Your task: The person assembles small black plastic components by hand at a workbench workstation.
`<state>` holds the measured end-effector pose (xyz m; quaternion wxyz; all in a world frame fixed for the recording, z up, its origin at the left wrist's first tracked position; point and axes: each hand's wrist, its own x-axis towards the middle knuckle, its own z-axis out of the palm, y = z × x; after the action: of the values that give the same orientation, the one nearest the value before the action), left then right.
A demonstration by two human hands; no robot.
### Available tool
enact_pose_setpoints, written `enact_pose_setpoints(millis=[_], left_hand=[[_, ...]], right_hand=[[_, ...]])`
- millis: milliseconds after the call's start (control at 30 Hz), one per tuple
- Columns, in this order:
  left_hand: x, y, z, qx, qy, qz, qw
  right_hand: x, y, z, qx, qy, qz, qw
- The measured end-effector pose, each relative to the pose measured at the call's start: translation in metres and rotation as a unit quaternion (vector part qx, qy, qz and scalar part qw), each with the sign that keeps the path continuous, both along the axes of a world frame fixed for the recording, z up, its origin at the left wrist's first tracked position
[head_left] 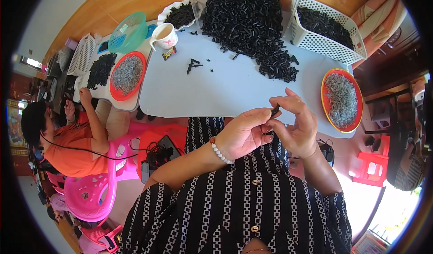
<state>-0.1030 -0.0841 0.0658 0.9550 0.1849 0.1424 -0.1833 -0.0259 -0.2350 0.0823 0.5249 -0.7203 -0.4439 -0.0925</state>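
Note:
In front of my chest, just off the table's near edge, a small black plastic piece (275,111) sits between my two hands. My left hand (239,136), palm turned up and a white bead bracelet on its wrist, pinches it between thumb and fingers. From the other side my right hand (300,125) curls its index finger and thumb around the same piece. Any smaller part between the fingertips is hidden. Beyond my hands, a large heap of black plastic pieces (246,19) spreads over the pale table (180,96). A few loose black pieces (193,65) lie left of it.
A red tray of silvery small parts (324,91) stands at the right edge. Behind it is a white basket (331,48) of black pieces. A cup (164,36) and scalloped bowl (168,11) stand back left. A co-worker in orange (74,148) sits left beside another red tray (118,93).

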Motion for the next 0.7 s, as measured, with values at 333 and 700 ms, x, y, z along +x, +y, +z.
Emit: enact_pose_setpoints(millis=[333, 700], left_hand=[[0.0006, 0.0016, -0.001, -0.031, -0.019, -0.027, 0.999], [0.0055, 0.0097, -0.0034, 0.056, -0.049, -0.019, 0.997]], right_hand=[[-0.0029, 0.0018, -0.0035, 0.016, -0.066, -0.015, 0.998], [-0.008, 0.0, 0.0038, -0.08, -0.09, -0.055, 0.991]])
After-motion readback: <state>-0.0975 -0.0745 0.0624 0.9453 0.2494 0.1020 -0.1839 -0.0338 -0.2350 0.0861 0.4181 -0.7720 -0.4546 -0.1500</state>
